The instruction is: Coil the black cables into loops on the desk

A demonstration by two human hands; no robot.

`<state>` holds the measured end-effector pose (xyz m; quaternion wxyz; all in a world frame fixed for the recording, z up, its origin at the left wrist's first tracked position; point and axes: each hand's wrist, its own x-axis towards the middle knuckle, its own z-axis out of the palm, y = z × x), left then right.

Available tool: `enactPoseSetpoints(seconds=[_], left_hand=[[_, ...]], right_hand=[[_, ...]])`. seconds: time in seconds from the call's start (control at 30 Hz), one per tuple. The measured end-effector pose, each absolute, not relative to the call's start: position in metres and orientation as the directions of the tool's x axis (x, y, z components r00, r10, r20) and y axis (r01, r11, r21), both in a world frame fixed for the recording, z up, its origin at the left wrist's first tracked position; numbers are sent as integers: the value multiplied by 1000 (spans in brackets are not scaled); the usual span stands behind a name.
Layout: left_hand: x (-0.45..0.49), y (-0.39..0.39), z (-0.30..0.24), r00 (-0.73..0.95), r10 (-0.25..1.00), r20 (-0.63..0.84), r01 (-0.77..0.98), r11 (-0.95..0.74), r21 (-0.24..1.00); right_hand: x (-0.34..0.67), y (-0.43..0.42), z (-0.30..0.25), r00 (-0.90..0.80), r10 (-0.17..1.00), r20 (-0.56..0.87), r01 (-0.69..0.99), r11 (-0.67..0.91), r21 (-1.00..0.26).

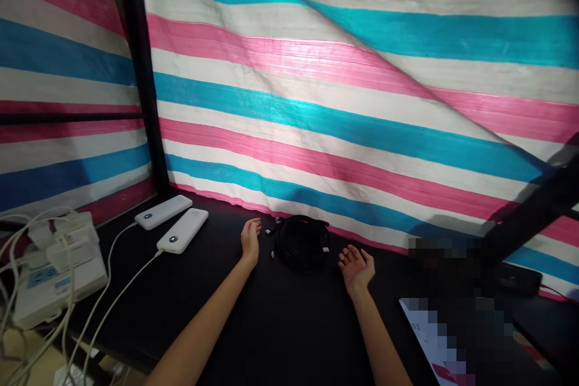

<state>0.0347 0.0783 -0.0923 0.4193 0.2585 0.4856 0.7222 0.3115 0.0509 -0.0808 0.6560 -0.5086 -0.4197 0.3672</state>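
Between my two hands, toward the back of the black table, lies a coiled bundle of black cables. Several plugs with metal ends stick out on its left side, and one pale connector shows at its right. My left hand rests just left of the coil, apart from it, with fingers slightly curled and nothing in them. To the right of the coil, my right hand is turned palm up, its fingers loosely bent and spread. It holds nothing.
Two white power banks with cables attached lie at the left. A white power strip crowded with plugs and cords sits at the left edge. A partly blurred sheet and a dark phone-like device are at the right. Striped sheeting hangs behind.
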Motion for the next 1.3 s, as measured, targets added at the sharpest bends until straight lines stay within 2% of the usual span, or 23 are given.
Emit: enactPoseSetpoints(seconds=[0.13, 0.3, 0.47, 0.53, 0.63, 0.83, 1.1, 1.3], left_hand=[[22, 77, -84, -380, 913, -148, -546, -93, 833], [11, 73, -77, -224, 949, -224, -712, -2, 702], [6, 75, -76, -250, 941, -227, -778, -56, 626], [4, 76, -75, -280, 934, -221, -793, -95, 601], [1, 77, -74, -264, 935, -235, -831, -96, 547], [-5, 76, -72, -158, 947, -278, -895, -19, 445], [2, 72, -78, -55, 960, -276, -960, 26, 279], [8, 64, -77, 20, 961, -277, -997, 39, 64]], right_hand=[[315, 46, -81, 334, 942, 30, -413, 175, -894], [314, 42, -84, 250, 966, 67, -594, 208, -777], [315, 41, -90, 105, 994, 22, -917, 106, -385], [317, 42, -92, 36, 999, 33, -962, 43, -271], [319, 44, -94, -33, 997, 65, -984, -21, -176], [317, 45, -92, -94, 969, 228, -979, -48, -200], [312, 42, -88, -57, 966, 251, -974, 1, -228], [311, 43, -87, -98, 960, 261, -966, -29, -257]])
